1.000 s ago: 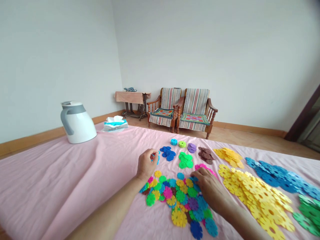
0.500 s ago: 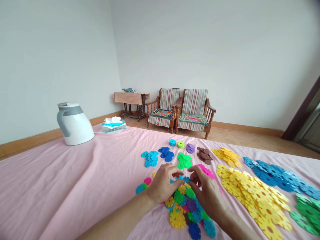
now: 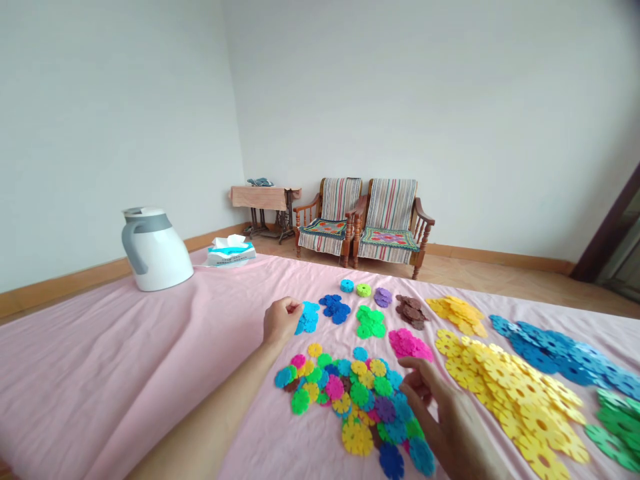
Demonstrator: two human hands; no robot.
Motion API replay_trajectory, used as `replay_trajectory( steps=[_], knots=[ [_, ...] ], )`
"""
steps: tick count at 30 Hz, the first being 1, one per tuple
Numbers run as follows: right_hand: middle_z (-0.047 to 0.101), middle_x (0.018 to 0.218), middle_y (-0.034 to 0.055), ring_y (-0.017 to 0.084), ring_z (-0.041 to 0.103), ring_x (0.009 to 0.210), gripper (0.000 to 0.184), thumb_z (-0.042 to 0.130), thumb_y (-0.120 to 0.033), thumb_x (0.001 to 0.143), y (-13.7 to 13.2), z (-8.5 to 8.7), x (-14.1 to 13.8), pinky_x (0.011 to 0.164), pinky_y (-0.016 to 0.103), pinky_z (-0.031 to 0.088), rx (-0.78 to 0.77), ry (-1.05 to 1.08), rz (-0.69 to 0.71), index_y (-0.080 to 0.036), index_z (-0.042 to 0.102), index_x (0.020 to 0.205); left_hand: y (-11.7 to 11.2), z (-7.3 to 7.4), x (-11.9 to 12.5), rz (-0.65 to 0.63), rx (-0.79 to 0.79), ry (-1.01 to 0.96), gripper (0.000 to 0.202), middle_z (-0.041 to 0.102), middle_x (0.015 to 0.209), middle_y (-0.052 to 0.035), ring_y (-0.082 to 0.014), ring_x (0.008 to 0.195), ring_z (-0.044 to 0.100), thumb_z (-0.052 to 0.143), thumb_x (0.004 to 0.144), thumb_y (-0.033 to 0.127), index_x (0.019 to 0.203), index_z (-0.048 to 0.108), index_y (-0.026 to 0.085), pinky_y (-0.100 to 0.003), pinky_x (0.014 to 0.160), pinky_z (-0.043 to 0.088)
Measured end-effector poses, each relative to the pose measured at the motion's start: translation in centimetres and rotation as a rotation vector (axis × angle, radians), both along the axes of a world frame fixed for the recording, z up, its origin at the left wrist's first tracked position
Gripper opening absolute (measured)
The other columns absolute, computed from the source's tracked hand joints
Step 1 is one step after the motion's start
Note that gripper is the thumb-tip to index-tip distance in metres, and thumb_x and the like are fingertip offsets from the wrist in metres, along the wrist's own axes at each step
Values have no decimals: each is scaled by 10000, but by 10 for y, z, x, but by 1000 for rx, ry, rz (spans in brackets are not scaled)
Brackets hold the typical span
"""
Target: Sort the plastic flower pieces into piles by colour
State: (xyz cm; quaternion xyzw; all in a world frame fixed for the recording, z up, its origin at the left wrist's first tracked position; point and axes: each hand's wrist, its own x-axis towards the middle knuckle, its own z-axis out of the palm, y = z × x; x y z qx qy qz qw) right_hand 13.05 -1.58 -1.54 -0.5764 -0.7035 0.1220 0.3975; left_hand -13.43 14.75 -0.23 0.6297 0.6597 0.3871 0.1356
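Observation:
My left hand (image 3: 281, 321) is curled, fingertips at the small light-blue pile (image 3: 308, 318) of snowflake discs; whether it grips a disc I cannot make out. My right hand (image 3: 443, 415) hovers with bent fingers over the right side of the mixed heap of coloured discs (image 3: 353, 397) on the pink cloth (image 3: 125, 373). Beyond the heap lie sorted piles: dark blue (image 3: 335, 308), green (image 3: 371, 321), pink (image 3: 409, 344), brown (image 3: 411, 311).
Large spreads of yellow discs (image 3: 505, 377), blue discs (image 3: 560, 350) and green discs (image 3: 617, 430) cover the right. A white kettle (image 3: 154, 248) and a tissue pack (image 3: 230, 250) stand far left. Two wooden armchairs (image 3: 365, 223) and a small table (image 3: 263, 200) stand by the back wall.
My left hand went from the light-blue pile down into the mixed heap and back out to the pile. My right hand drew back from the heap toward me.

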Motion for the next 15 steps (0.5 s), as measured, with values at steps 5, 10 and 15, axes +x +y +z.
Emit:
replay_trajectory(
  steps=[5, 10, 15],
  knots=[
    [610, 693, -23, 135, 590, 608, 231, 397, -333, 890, -3, -8, 7, 595, 234, 468, -29, -8, -33, -216, 490, 1067, 9, -8, -15, 103, -27, 48, 127, 695, 719, -22, -200, 705, 642, 585, 738, 298, 713, 669, 207, -261, 601, 425],
    [580, 635, -36, 143, 551, 560, 246, 364, -369, 907, -1, -12, 9, 552, 246, 413, -74, -64, -132, -218, 487, 1057, 4, -9, -4, -24, 266, 115, 146, 663, 885, -51, -177, 816, 616, 578, 751, 206, 879, 643, 182, -272, 744, 460],
    [573, 613, -29, 147, 544, 549, 261, 347, -370, 914, -4, -15, 10, 554, 249, 396, -60, -87, -144, -211, 512, 1040, -28, -2, 36, -573, 277, 141, 155, 657, 818, -28, -150, 786, 599, 512, 821, 173, 796, 664, 190, -260, 757, 453]
  ],
)
